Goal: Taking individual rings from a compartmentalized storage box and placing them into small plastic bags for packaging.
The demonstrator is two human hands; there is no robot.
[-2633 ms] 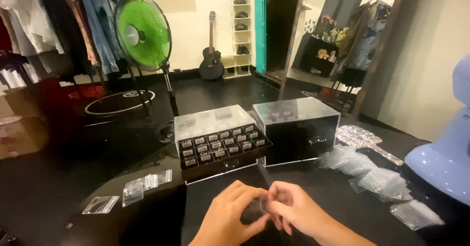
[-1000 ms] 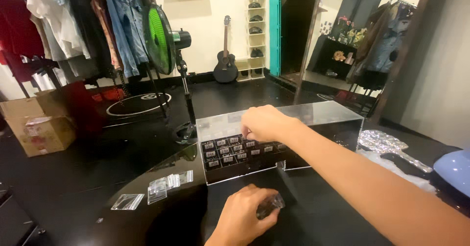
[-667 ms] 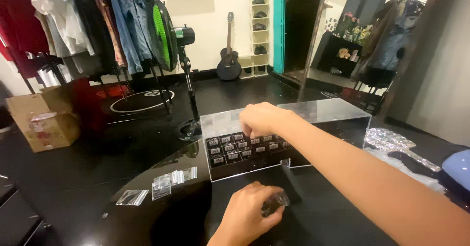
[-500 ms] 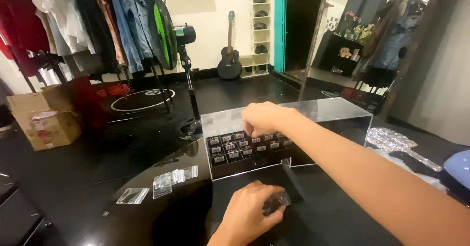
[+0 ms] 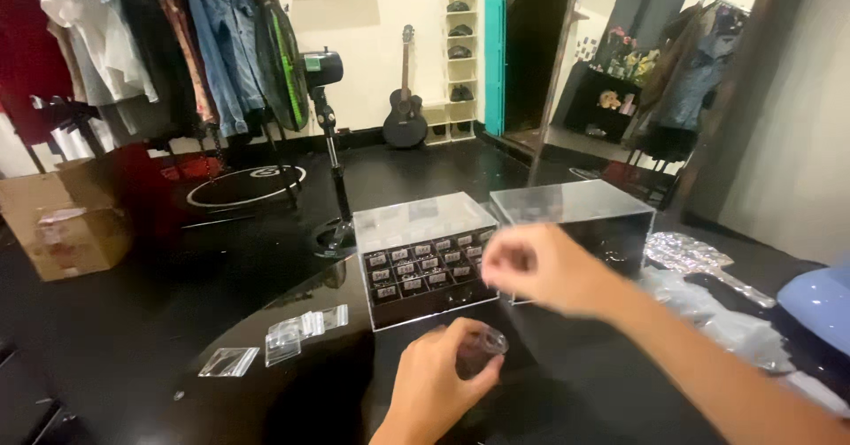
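My left hand [image 5: 438, 383] is low in the middle of the black table, closed around a small clear plastic packet [image 5: 485, 342] with something dark inside. My right hand [image 5: 538, 268] hovers blurred just above and to the right of it, in front of the clear drawer box [image 5: 423, 259]. Its fingers are curled together, and I cannot see whether they pinch anything. The box holds rows of small dark labelled drawers.
A second clear box [image 5: 575, 217] stands to the right of the first. Clear packets [image 5: 297, 330] lie at the left on the glossy black table [image 5: 266, 392], with crumpled plastic bags [image 5: 708, 308] at the right. A fan stand [image 5: 332, 170], a cardboard box [image 5: 62, 224] and hanging clothes are beyond.
My right hand has pulled back from the drawer box toward me and now hovers over my left hand. The left hand has kept its hold on the packet.
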